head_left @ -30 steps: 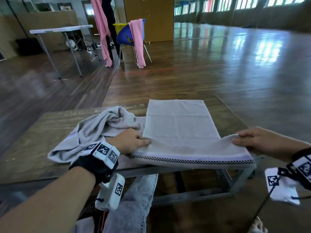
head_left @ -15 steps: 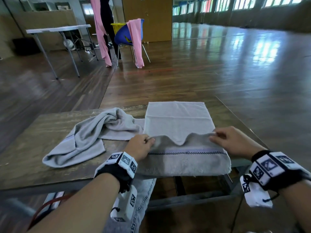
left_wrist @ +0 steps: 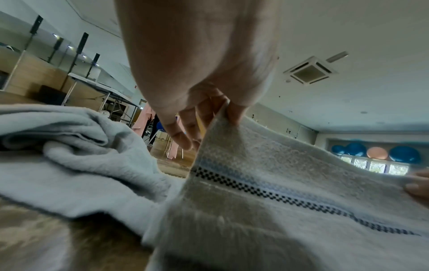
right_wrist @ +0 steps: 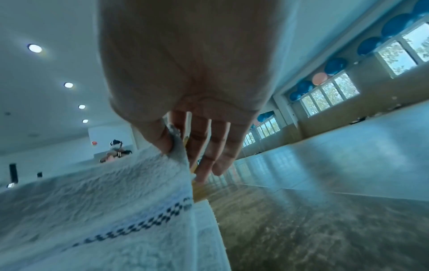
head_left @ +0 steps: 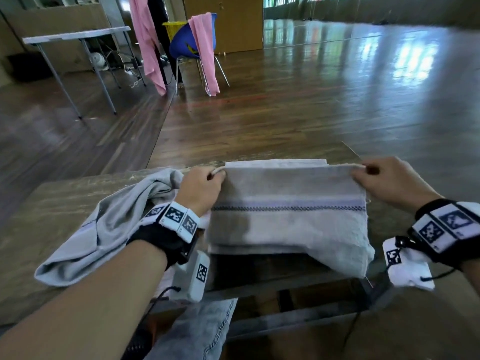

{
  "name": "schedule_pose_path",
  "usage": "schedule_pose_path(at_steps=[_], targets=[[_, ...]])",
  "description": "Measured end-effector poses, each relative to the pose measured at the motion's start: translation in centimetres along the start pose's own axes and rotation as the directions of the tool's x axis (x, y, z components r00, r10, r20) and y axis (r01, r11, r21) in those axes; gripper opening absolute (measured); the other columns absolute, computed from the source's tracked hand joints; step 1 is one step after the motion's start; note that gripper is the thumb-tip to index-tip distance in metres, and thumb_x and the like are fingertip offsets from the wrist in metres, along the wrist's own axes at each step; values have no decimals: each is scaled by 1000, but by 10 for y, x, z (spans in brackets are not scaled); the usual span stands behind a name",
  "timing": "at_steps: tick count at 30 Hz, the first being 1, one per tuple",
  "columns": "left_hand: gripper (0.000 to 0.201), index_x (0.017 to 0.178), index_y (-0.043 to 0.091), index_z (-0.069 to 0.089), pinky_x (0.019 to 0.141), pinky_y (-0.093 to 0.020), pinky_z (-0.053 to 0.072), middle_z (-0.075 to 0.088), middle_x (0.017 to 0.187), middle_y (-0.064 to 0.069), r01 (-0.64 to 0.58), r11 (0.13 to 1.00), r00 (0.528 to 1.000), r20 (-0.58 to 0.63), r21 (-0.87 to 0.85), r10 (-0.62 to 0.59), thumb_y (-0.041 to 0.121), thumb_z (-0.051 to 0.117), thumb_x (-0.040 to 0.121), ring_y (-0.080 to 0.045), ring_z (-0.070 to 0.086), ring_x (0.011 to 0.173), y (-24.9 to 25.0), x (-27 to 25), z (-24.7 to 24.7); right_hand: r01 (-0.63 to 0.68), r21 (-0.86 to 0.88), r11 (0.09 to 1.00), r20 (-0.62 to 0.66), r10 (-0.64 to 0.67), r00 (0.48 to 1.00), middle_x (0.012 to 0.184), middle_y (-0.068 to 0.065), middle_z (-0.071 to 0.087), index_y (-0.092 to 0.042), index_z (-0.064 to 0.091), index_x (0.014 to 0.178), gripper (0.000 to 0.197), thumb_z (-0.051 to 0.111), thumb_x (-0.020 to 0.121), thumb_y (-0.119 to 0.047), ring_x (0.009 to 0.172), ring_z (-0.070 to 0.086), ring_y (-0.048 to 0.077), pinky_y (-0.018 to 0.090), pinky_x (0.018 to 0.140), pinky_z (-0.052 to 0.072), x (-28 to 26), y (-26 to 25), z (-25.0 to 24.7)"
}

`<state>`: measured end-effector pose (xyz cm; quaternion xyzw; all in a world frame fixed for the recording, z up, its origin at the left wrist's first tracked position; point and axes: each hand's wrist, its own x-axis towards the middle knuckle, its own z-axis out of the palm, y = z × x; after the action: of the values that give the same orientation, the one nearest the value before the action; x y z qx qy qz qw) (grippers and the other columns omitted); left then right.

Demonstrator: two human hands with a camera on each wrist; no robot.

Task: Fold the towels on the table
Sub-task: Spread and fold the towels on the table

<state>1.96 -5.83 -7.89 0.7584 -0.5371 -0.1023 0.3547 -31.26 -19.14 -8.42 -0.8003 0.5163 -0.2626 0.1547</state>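
Left hand (head_left: 201,189) and right hand (head_left: 389,184) each pinching a corner of the striped towel (head_left: 285,216), crumpled towel (head_left: 109,224) just left of it, bare desk (head_left: 52,203) beyond

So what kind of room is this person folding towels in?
Probably a gym or activity hall: a wide glossy wooden floor, a row of blue and pink exercise balls stored above the windows, and a folding table against the far wall.
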Motion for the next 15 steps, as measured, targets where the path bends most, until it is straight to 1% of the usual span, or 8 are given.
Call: schedule_pose_path(at_steps=[2, 4, 5, 7, 9, 10, 13, 15], targets=[[34, 90, -8, 63, 73, -40, 44, 63, 78, -21, -19, 1000, 999, 27, 9, 18, 22, 52, 100, -32, 57, 76, -3, 16, 10, 26, -18, 999, -44, -27, 999, 54, 5, 58, -9, 54, 61, 35, 59, 92, -23, 58, 54, 20, 33, 55, 39, 12, 4, 10], [34, 89, -9, 62, 73, -41, 44, 62, 78, -23, -27, 998, 991, 132, 65, 18, 21, 52, 100, -33, 57, 75, -8, 22, 23, 58, -57, 997, 9, -58, 998, 56, 1, 58, -15, 54, 60, 29, 57, 89, -17, 60, 54, 20, 33, 59, 37, 20, 5, 24], [34, 81, -7, 59, 69, -38, 41, 58, 74, -21, -29, 993, 980, 200, 116, 6, 21, 52, 100, -31, 55, 71, -11, 20, 29, 78, -78, 994, 77, -72, 994, 59, -1, 59, -18, 54, 61, 27, 55, 88, -16, 61, 55, 19, 31, 58, 37, 22, 4, 31], [33, 73, -1, 54, 73, -40, 42, 61, 80, -21, -46, 975, 955, 296, 218, -21, 21, 51, 99, -31, 58, 78, -19, 12, 40, 89, -139, 986, 273, -48, 961, 72, -3, 66, -22, 63, 70, 21, 52, 88, -18, 69, 62, 18, 28, 60, 44, 23, 1, 43], [31, 75, -1, 60, 76, -40, 45, 66, 84, -18, -45, 964, 953, 302, 263, -38, 20, 51, 97, -32, 60, 85, -23, 6, 44, 52, -220, 974, 421, 47, 906, 85, -3, 69, -21, 72, 81, 22, 52, 88, -19, 83, 65, 19, 33, 74, 54, 24, -3, 47], [31, 73, 1, 59, 72, -38, 45, 65, 80, -15, -31, 962, 951, 306, 270, -55, 21, 52, 95, -30, 60, 81, -22, 5, 43, 32, -255, 967, 449, 89, 889, 83, -2, 69, -19, 72, 77, 22, 52, 87, -18, 84, 65, 20, 36, 77, 55, 25, -5, 45], [32, 62, 5, 53, 60, -32, 41, 57, 63, -8, 18, 961, 904, 405, 276, -134, 22, 55, 89, -22, 52, 61, -14, 9, 35, 43, -312, 949, 529, 136, 837, 68, 1, 62, -12, 60, 62, 28, 54, 89, -17, 67, 57, 17, 29, 59, 44, 33, -10, 32], [36, 56, 10, 41, 51, -28, 31, 41, 53, -5, 36, 976, 904, 409, 213, -123, 20, 56, 87, -17, 36, 48, -8, 14, 29, 15, -286, 958, 497, 135, 857, 62, 1, 58, -12, 58, 58, 32, 58, 89, -18, 61, 53, 17, 28, 54, 39, 36, -9, 26]])
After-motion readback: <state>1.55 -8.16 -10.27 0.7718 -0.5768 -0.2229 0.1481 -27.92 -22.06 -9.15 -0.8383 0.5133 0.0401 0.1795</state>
